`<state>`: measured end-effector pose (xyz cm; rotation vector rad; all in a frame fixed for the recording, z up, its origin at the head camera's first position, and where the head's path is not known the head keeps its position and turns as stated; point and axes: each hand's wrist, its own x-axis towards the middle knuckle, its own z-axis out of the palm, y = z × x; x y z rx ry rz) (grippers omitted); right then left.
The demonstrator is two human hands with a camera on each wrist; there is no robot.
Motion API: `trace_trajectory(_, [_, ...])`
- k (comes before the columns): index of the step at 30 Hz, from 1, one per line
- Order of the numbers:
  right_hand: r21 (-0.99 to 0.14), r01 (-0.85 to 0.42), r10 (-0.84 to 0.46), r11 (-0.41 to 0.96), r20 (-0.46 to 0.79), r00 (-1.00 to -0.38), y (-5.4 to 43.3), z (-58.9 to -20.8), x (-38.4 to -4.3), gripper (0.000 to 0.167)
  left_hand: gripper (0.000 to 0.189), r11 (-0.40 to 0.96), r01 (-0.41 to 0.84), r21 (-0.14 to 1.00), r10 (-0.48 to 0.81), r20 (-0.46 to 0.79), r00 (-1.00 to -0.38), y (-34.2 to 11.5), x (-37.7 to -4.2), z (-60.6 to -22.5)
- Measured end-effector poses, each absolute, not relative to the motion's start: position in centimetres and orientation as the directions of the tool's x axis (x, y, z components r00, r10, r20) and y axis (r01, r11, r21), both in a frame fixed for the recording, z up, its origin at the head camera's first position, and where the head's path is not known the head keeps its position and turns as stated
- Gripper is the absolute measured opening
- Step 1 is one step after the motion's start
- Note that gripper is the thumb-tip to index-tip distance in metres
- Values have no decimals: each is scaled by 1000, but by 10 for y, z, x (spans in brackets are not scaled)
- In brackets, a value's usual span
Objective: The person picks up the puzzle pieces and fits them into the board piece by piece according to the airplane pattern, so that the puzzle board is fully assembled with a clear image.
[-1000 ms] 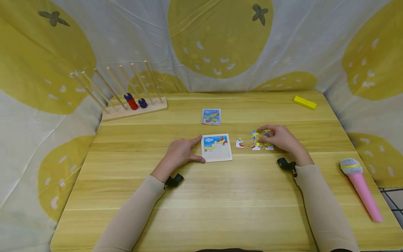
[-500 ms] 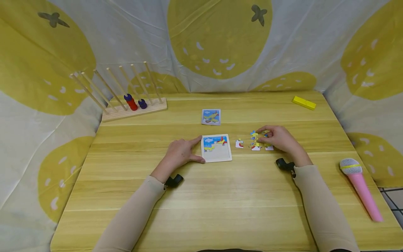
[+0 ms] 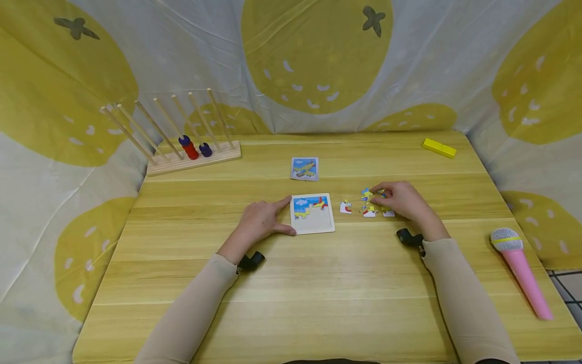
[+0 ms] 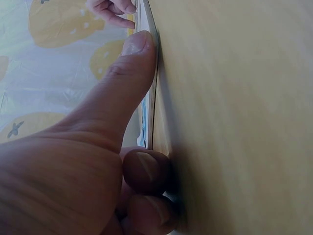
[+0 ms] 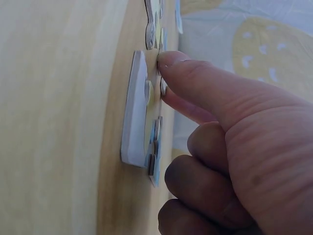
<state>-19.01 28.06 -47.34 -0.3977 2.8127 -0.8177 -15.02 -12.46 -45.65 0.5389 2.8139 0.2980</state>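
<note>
A square puzzle board (image 3: 320,226), part filled with sky and a red-and-yellow tail, lies mid-table. My left hand (image 3: 260,221) touches its left side, thumb at the near corner and index finger at the far one; in the left wrist view the other fingers are bent under. To the right, my right hand (image 3: 403,199) has thumb and index finger on a yellow-and-blue jigsaw piece (image 3: 366,193), seemingly pinching it low over the table. Several loose pieces lie around, including a white one (image 5: 133,117); the hand hides some of them.
Behind the board lies an airplane picture card (image 3: 304,169). A wooden peg rack (image 3: 223,153) with red and purple rings stands at the back left. A yellow block (image 3: 439,148) is at the back right, a pink toy microphone (image 3: 527,283) near the right edge.
My right hand has shifted very slightly left among the pieces. The left hand and the puzzle board keep their place.
</note>
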Motion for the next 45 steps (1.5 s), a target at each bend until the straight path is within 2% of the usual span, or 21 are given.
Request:
trace_trajectory(9, [-536,-233,-329,812,-89,-940,280,-472,-191,37,104,908,338,249,390,-206,-898,-125,-151,-456])
trace_trajectory(16, [-554,-288,-365,781,-31,-931,261,-466,-185,32,105,907,339,251,392,-205,-897,-125,-151,-456])
trace_trajectory(22, [-567,-404,-496,718,-10,-868,205,-462,-177,31,105,905,338,257,393,-203,-897,-126,-152,-457])
trace_trajectory(26, [-522,-519,-592,677,33,-805,172,-463,-173,29,105,905,341,256,394,-200,-897,-126,-152,-456])
trace_trajectory(29, [-476,-570,-620,670,64,-782,158,-465,-171,28,105,906,343,249,395,-205,-895,-125,-152,-457])
trace_trajectory(45, [-429,-583,-620,690,66,-782,147,-471,-170,31,105,903,360,235,407,-198,-892,-126,-150,-457])
